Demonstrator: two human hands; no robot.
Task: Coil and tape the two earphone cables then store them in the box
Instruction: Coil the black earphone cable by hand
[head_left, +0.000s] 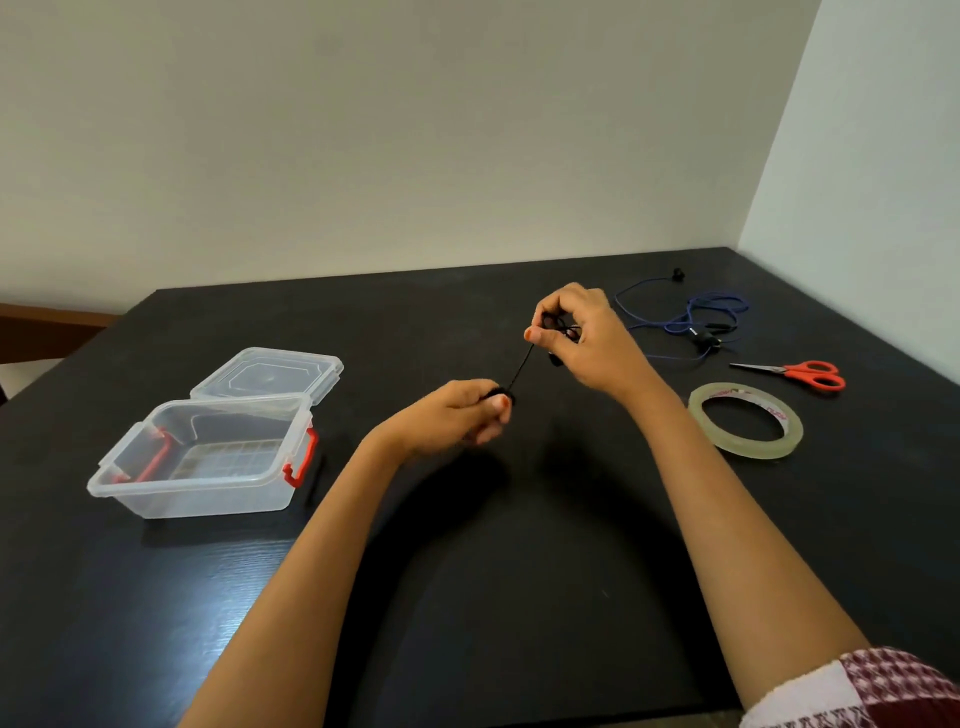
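Left hand (462, 415) pinched on a small bundle of the black earphone cable (521, 370); right hand (576, 338) clamped on loops of the same cable, a taut strand stretched between. Likely trouble: loops springing loose if either pinch slackens, or snagging under too hard a pull. Right of the right hand, on the worktop (467, 571): blue earphone cable (691, 317) uncoiled, tape roll (745, 420), scissors (800, 371). Left of the left hand: box (202, 457) open, apparently empty, lid (267, 375) just behind.
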